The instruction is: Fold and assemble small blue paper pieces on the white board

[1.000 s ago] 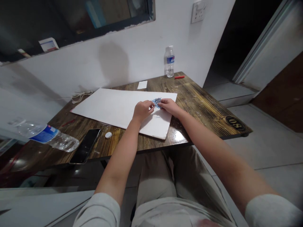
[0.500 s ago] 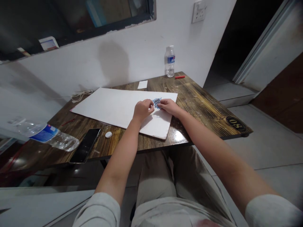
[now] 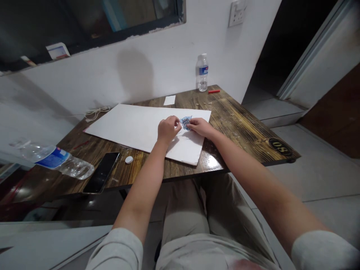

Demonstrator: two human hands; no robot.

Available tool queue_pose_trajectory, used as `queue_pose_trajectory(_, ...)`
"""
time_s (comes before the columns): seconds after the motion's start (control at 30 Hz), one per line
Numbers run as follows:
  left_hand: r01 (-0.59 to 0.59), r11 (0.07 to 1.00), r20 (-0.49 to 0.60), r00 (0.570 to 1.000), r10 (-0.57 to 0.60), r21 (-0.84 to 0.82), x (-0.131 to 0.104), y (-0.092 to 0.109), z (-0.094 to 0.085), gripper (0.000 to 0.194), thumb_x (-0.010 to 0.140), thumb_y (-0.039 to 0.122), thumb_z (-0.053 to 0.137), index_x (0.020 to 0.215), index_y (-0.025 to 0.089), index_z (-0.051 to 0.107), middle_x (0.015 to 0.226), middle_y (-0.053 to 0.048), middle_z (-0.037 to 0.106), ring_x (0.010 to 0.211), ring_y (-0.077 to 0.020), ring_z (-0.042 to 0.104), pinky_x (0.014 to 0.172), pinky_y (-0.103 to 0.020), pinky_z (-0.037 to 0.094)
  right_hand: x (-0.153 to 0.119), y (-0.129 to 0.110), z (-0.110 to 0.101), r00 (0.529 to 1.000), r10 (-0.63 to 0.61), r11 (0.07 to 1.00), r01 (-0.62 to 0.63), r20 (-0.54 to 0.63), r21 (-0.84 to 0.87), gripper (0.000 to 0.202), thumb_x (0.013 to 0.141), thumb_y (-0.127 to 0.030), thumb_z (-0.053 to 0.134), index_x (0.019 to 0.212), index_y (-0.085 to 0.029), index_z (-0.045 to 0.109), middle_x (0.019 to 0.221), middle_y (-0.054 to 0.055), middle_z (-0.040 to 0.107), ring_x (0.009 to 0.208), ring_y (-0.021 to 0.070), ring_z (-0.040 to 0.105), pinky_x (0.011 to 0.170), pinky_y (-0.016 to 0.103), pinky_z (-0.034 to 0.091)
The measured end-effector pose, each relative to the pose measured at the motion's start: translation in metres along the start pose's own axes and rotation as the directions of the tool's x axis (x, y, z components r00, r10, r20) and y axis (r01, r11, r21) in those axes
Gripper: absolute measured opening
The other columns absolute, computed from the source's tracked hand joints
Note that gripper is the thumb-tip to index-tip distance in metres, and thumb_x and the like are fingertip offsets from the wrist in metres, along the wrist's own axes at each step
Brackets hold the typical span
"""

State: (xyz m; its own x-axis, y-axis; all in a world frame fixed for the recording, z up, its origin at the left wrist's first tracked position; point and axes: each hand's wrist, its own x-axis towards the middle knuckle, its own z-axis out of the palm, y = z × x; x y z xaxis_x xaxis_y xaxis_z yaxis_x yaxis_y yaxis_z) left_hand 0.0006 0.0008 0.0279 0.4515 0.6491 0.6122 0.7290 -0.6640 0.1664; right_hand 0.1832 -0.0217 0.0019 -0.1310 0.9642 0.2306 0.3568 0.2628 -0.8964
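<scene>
Above the right part of a white board [image 3: 132, 122] is a small tangle of thin blue loops [image 3: 186, 123]; I cannot tell whether it is wire, string or clips. My right hand [image 3: 200, 126] grips its right side between thumb and fingers. To the left of the tangle, my left hand [image 3: 168, 128] is closed in a pinch. A thin blue piece of the tangle runs toward these fingertips and seems held there, though the fingers partly hide it. The board lies flat on the dark wooden table.
At the left lie a water bottle [image 3: 57, 159], a black phone [image 3: 101, 172] and a white cap [image 3: 129, 160]. Farther back are a white cable [image 3: 97, 111], a white paper piece [image 3: 169, 100], an upright bottle [image 3: 203, 73] and a red stick [image 3: 214, 91]. The table [image 3: 247, 138] meets the wall.
My left hand has shifted slightly left, away from my right hand. The blue tangle looks looser and stretches a little more to the left. My right hand has hardly moved.
</scene>
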Motion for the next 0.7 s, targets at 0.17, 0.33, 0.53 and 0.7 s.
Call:
queue_pose_trajectory(0.17,0.0,1.0,-0.015,1.0,0.0,-0.003,0.0001,-0.0002,0.0006,0.005,0.08,0.015,0.056,0.079,0.02,0.058,0.076,-0.004,0.065,0.071,-0.0176,0.056,0.069,-0.032,0.039,0.0004,0.0002,-0.0001,1.0,0.005,1.0,-0.005,0.003,0.006,0.023,0.079,-0.035,0.06,0.065,-0.017,0.055,0.055,-0.004,0.05,0.052,0.0096,0.04,0.054,0.025,0.029)
queue_pose_trajectory(0.33,0.048,0.999,-0.025,0.999,-0.048,-0.019,0.001,0.0007,-0.0012,0.006,0.081,0.015,0.055,0.08,0.02,0.058,0.076,-0.004,0.063,0.072,-0.0177,0.056,0.071,-0.032,0.039,-0.0007,-0.0019,-0.0008,1.0,0.025,1.0,-0.025,-0.005,-0.005,0.021,0.079,-0.032,0.061,0.065,-0.017,0.056,0.057,-0.003,0.052,0.055,0.0107,0.043,0.058,0.026,0.031)
queue_pose_trajectory(0.53,0.046,0.997,-0.017,0.999,-0.047,-0.057,0.0012,0.0009,-0.0044,0.005,0.08,0.015,0.055,0.08,0.019,0.058,0.076,-0.004,0.064,0.07,-0.0166,0.056,0.069,-0.031,0.04,-0.0001,0.0,0.0002,0.998,0.045,0.998,-0.044,-0.043,0.039,0.018,0.079,-0.03,0.059,0.067,-0.017,0.057,0.057,-0.003,0.052,0.054,0.0109,0.043,0.058,0.026,0.032)
queue_pose_trajectory(0.7,-0.113,0.987,0.134,0.983,0.128,-0.118,-0.0008,-0.0007,-0.0021,0.009,0.078,0.015,0.056,0.082,0.02,0.062,0.074,-0.002,0.063,0.066,-0.0147,0.054,0.066,-0.029,0.04,0.0045,0.0067,-0.0033,0.976,0.107,0.991,-0.089,-0.187,0.102,0.017,0.078,-0.028,0.059,0.065,-0.017,0.055,0.053,-0.004,0.049,0.051,0.0104,0.042,0.056,0.025,0.032)
